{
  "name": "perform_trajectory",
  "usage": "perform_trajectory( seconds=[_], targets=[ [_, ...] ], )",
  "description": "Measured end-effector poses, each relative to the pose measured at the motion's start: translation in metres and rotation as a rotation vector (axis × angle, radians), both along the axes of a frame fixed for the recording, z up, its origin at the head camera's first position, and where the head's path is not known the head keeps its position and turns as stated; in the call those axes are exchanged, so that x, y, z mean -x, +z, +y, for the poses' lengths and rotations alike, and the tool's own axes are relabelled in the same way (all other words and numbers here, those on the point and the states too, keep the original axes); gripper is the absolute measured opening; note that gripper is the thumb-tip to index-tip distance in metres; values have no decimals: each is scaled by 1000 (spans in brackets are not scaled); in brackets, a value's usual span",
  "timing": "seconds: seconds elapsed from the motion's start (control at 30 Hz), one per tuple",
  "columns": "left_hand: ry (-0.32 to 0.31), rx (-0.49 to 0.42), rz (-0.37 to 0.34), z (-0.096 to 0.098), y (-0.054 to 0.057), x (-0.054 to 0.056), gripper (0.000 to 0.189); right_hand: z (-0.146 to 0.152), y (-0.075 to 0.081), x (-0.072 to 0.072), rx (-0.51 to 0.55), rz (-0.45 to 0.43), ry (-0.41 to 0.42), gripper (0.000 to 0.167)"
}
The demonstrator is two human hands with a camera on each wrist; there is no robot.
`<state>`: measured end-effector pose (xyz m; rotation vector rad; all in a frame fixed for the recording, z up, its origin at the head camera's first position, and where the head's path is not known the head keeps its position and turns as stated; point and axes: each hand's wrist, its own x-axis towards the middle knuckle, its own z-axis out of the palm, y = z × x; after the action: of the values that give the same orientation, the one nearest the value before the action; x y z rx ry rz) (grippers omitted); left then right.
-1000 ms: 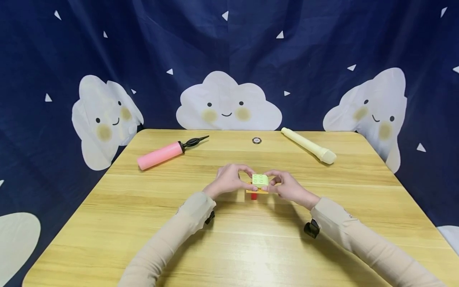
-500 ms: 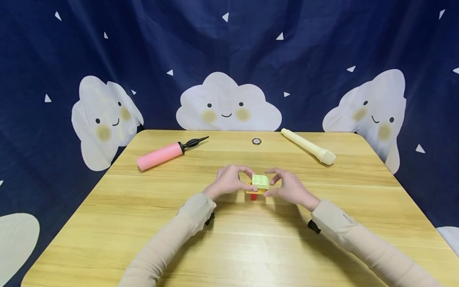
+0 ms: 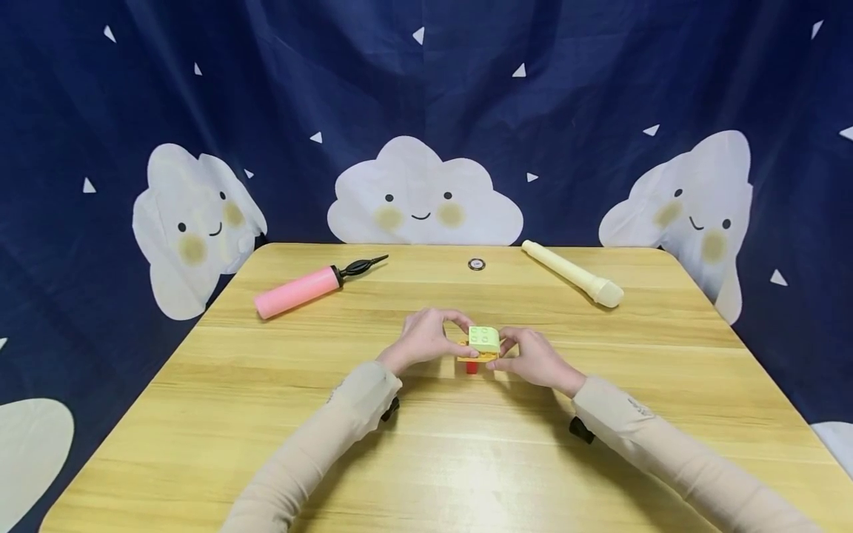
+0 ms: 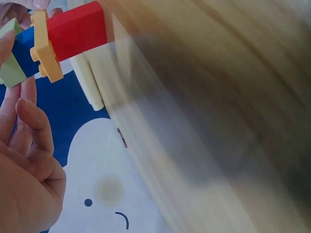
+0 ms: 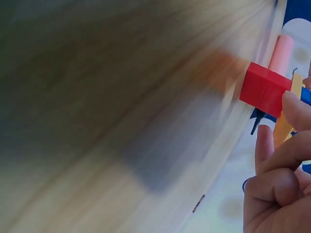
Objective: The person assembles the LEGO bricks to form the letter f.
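Observation:
Over the middle of the table stands a stack of toy building bricks. Red bricks [image 4: 77, 29] form its base, then comes an orange-yellow plate [image 4: 47, 46], a blue brick [image 4: 25, 51] and a light green brick [image 3: 483, 338] with a rounded right side on top. From the left, my left hand [image 3: 426, 339] pinches the light green brick between thumb and fingers. My right hand [image 3: 536, 360] holds the right end of the orange-yellow plate, thumb in front and fingers behind. In the right wrist view, the red bricks [image 5: 265, 90] stick out past the thumb.
A pink hand pump [image 3: 298, 292] with a black nozzle lies at the back left of the wooden table [image 3: 440, 459]. Near the far edge is a small round dark disc [image 3: 476, 264]. A pale yellow toy microphone [image 3: 573, 273] lies at the back right.
My right hand has let go of the light green brick's right side, spread its fingers, then closed lower on the orange-yellow plate. The left hand keeps its pinch.

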<state>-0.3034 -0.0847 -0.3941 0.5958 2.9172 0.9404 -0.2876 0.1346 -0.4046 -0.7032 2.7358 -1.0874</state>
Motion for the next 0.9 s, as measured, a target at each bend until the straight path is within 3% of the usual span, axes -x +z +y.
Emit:
perform_trajectory(
  seconds=[0.2,0.5,0.7,0.9],
  targets=[
    [-39,94,20,-5,-4,0,70,0,-1,2,-2,-29,-25,32],
    [-31,156,61,-16,-14,1,57,-2,-2,2,-8,-30,-29,32],
    [-24,153,73,-15,-14,-2,41,-2,-3,3,-12,-31,-23,35],
    [-22,158,83,-14,-13,-2,39,-2,-2,3,-12,-34,-35,36]
  ],
)
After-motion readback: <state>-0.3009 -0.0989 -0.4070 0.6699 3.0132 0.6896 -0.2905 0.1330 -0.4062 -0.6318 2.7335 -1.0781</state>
